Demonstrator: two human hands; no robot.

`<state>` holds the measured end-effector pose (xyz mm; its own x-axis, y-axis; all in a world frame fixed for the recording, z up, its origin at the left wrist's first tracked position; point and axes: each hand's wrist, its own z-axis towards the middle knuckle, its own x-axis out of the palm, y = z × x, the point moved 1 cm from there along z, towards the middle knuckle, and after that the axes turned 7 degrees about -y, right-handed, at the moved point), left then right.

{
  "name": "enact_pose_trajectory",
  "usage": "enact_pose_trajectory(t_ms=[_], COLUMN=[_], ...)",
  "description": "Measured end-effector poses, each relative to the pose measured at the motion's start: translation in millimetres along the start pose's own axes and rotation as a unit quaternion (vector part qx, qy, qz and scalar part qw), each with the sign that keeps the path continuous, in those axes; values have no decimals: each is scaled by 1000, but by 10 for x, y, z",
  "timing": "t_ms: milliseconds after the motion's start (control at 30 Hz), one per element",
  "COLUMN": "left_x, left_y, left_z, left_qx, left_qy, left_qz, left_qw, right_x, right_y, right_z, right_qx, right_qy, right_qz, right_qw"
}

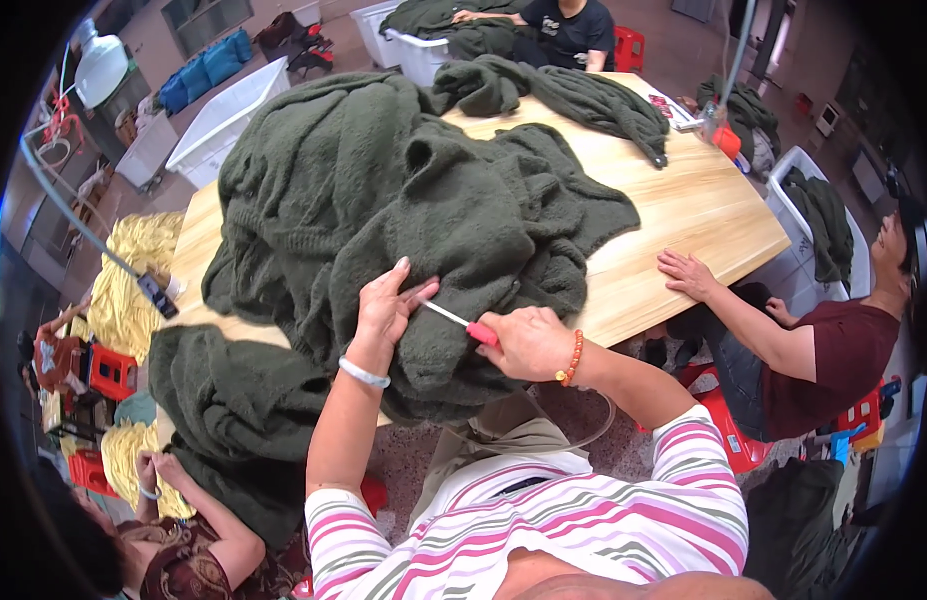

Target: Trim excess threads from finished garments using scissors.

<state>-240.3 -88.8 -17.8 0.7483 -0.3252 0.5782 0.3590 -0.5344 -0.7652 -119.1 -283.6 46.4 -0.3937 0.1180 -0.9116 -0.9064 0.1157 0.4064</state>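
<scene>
A heap of dark green knitted garments (463,220) lies in front of me, its near part hanging over the table edge. My right hand (531,342) is closed around the red handle (482,334) of a slim tool with a thin, pale metal shaft (445,313). That shaft points left, over the knit, toward the thumb and fingers of my left hand (383,312). The left hand grips the garment's near fold; some of its fingers are hidden. Whether the tool's tip is hooked or straight, I cannot make out.
The heap sits on a pale wooden table (718,215). At the right a seated person rests a hand (687,276) on it. Another person sits at lower left beside more green knitwear (233,385). White bins (228,120), yellow fabric (133,290) and red stools (113,372) stand around.
</scene>
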Motion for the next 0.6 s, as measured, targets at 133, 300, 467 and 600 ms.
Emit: enact_pose_trajectory(t_ms=[133, 300, 467, 600], left_x=[-90, -122, -45, -24], left_y=[13, 9, -108, -183], left_z=[3, 26, -6, -103], left_qx=[-7, -18, -15, -30], left_qy=[-16, -28, -19, 21], left_qz=[-7, 10, -17, -23], left_qw=[1000, 999, 1000, 999], right_x=[21, -39, -9, -73], right_y=[-41, -11, -91, -221], right_z=[27, 24, 4, 4], right_qx=[8, 11, -10, 23], right_qy=[-40, -65, -37, -92], right_qz=[1, -1, 38, 43], right_qw=[999, 998, 999, 995])
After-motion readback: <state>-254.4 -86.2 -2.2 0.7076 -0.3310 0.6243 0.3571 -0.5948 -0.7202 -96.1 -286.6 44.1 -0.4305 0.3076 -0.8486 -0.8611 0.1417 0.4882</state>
